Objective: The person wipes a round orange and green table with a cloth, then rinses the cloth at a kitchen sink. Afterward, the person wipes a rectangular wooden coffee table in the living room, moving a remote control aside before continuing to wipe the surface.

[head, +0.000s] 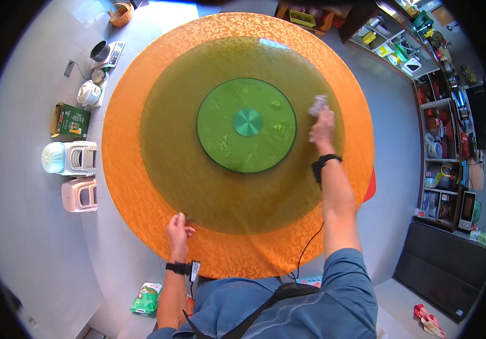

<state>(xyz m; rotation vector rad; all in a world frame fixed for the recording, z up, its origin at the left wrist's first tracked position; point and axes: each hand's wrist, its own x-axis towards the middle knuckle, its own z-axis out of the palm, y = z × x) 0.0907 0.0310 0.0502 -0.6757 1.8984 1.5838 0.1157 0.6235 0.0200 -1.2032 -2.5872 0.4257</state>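
Note:
A round table carries an orange patterned tablecloth with a large glass top over it. At its centre sits a round green glass turntable with a shiny hub. My right hand reaches to the right part of the glass top and grips a whitish, crumpled cloth, blurred by motion. Near the lower left rim of the glass, my left hand has its fingers curled. A small dark bit shows by its fingertips, but whether the fingers hold it is unclear. Both wrists wear black straps.
On the left stand stacked plastic stools, a pink stool, a green carton, a rice cooker and a wicker basket. Cluttered shelves line the right wall. A black cable hangs near my right arm.

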